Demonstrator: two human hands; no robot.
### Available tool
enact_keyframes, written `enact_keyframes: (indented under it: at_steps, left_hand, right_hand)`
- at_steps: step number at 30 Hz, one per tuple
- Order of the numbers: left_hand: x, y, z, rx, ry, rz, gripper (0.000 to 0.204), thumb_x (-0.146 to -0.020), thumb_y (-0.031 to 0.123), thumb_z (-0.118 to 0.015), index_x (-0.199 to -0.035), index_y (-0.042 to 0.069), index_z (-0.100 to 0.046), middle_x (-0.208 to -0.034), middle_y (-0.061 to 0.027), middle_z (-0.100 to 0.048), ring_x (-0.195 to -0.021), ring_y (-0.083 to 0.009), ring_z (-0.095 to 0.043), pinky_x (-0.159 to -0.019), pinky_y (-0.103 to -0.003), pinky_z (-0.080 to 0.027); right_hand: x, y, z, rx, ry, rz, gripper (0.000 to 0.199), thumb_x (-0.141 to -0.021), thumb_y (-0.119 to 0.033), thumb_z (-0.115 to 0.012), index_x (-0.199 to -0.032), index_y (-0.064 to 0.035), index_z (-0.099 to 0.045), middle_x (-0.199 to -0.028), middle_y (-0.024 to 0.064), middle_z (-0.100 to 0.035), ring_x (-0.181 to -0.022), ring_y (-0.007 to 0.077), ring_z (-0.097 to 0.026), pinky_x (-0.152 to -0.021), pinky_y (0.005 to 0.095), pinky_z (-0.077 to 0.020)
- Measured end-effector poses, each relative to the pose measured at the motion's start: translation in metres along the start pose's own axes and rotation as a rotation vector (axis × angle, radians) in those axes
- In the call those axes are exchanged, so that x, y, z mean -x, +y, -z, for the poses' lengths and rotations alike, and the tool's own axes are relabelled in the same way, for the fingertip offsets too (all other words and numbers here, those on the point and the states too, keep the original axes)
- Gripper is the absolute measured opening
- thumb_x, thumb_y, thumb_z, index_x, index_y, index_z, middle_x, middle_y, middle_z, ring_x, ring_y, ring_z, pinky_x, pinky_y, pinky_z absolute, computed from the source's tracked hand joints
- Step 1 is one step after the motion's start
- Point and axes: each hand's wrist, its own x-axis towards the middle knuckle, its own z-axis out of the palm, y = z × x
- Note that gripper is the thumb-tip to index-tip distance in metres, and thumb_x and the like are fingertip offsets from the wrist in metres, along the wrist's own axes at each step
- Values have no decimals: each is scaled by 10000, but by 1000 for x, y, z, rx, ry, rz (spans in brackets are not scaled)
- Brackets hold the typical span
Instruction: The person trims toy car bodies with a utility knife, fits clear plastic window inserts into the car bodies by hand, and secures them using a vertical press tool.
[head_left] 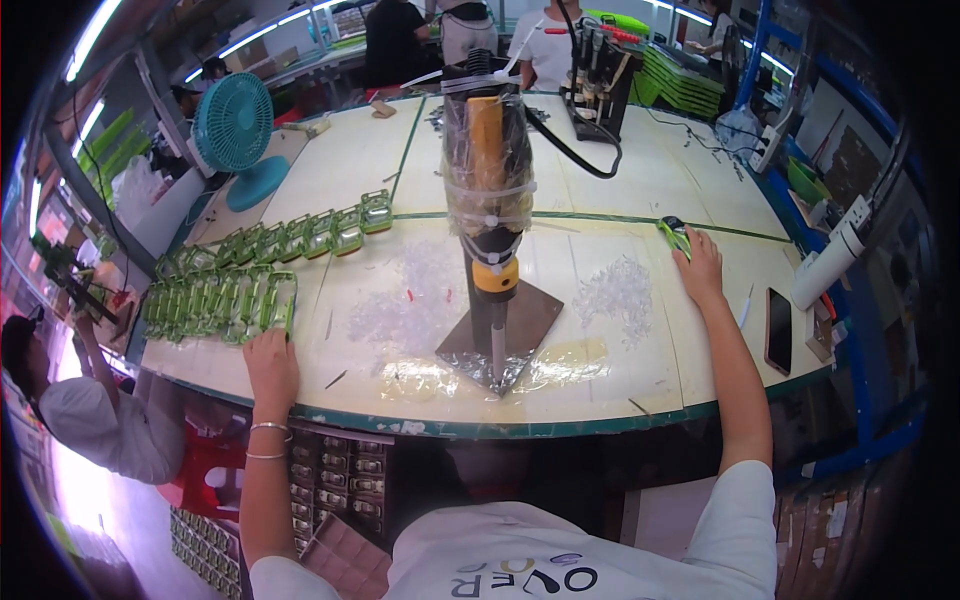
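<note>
At the left of the table, my left hand (272, 366) has its fingers curled at the near end of a row of green-framed clear parts (210, 305), gripping the edge of the last one. A second slanting row of such parts (300, 238) lies behind. Out at the right, my right hand (702, 266) closes round a small tool with green handles and a dark head (676, 234); the fingers partly hide it. Between my hands stands an upright machine (487, 190) wrapped in clear film, its narrow tip pointing down over a dark square plate (545, 318).
Clear plastic scraps (620, 300) lie on both sides of the plate. A phone (778, 330) and a white cylinder (828, 268) are at the right edge. A teal fan (235, 130) stands far left. A person (110, 430) works at the left; others are behind the table.
</note>
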Motion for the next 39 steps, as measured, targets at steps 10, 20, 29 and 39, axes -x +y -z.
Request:
enact_keyframes:
  at_steps: [10, 20, 29, 39]
  left_hand:
    - [9, -6, -4, 58, 167, -65, 83, -704, 57, -550, -769, 28, -509, -798, -100, -518, -797, -284, -476, -685, -371, -373]
    - [44, 33, 85, 782, 14, 315, 122, -843, 120, -492, -772, 23, -471, -657, -36, -463, -604, -111, -414, -560, -250, -332]
    - [83, 120, 123, 1967, -606, 513, 150, -858, 170, -493, -810, 28, -495, -718, 33, -484, -669, -24, -426, -609, -170, -358]
    - [-5, 94, 5, 847, -132, -78, 86, -736, 75, -566, -760, -7, -562, -701, -133, -531, -656, -255, -526, -614, -323, -429]
  right_hand:
    - [57, -66, 72, -704, 87, -25, 275, -755, -79, -563, -1015, -12, -503, -1042, 113, -492, -951, 216, -480, -783, 303, -386]
    - [174, -196, 166, -1010, -165, 495, 281, -640, -31, -640, -902, -7, -541, -948, 160, -526, -856, 295, -521, -748, 348, -427]
    - [189, -290, 160, -960, -116, 727, 647, -579, -96, -697, -1157, -44, -410, -1033, 154, -498, -890, 302, -524, -758, 367, -446]
    - [235, -249, 149, -1189, -644, 30, 728, -613, -132, -697, -1232, -35, -326, -1060, 143, -482, -855, 224, -552, -749, 309, -459]
